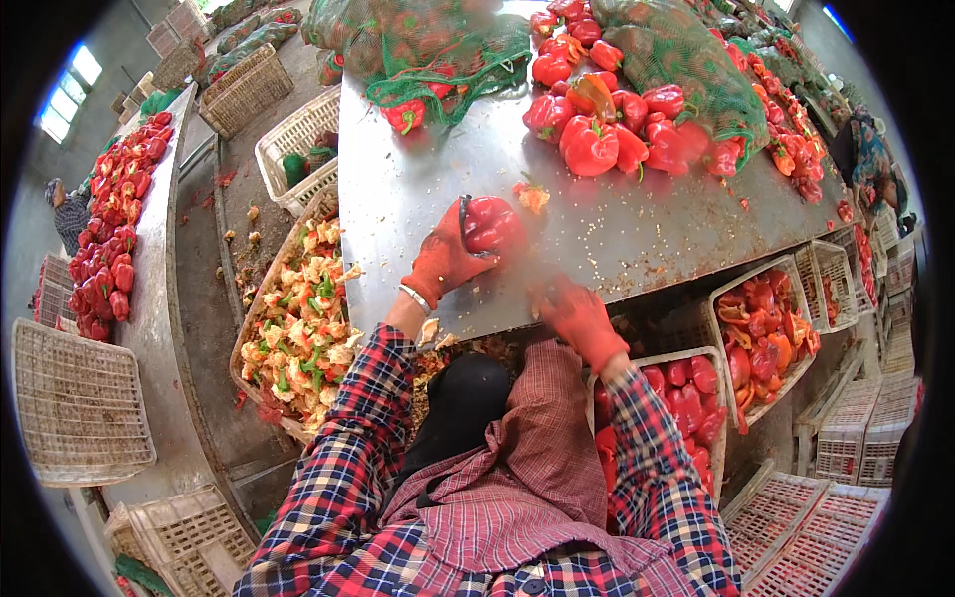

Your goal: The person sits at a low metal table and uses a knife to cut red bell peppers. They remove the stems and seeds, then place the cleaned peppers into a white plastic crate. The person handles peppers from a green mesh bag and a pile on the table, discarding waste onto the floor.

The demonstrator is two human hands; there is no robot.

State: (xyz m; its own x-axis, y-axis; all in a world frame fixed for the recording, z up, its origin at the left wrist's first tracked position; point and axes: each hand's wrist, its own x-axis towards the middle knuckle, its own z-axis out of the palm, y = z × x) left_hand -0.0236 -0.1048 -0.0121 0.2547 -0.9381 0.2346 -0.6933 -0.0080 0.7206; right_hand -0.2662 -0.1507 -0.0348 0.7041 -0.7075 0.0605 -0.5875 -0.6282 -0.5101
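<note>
My left hand, in an orange-red glove, grips a red bell pepper above the metal table. A dark strip shows between its fingers and the pepper; I cannot tell what it is. Near the table's front edge is my right hand, gloved alike. Its fingers are curled and blurred, so whether they hold anything cannot be made out. Just beyond the held pepper lies a cut-out pepper core. Pale seeds are scattered over the metal. A pile of whole red peppers sits farther back.
Green mesh sacks of peppers lie at the back. A crate of pepper cores stands at my left; crates of red pepper pieces stand at my right. Another table bears peppers, with a person beyond it.
</note>
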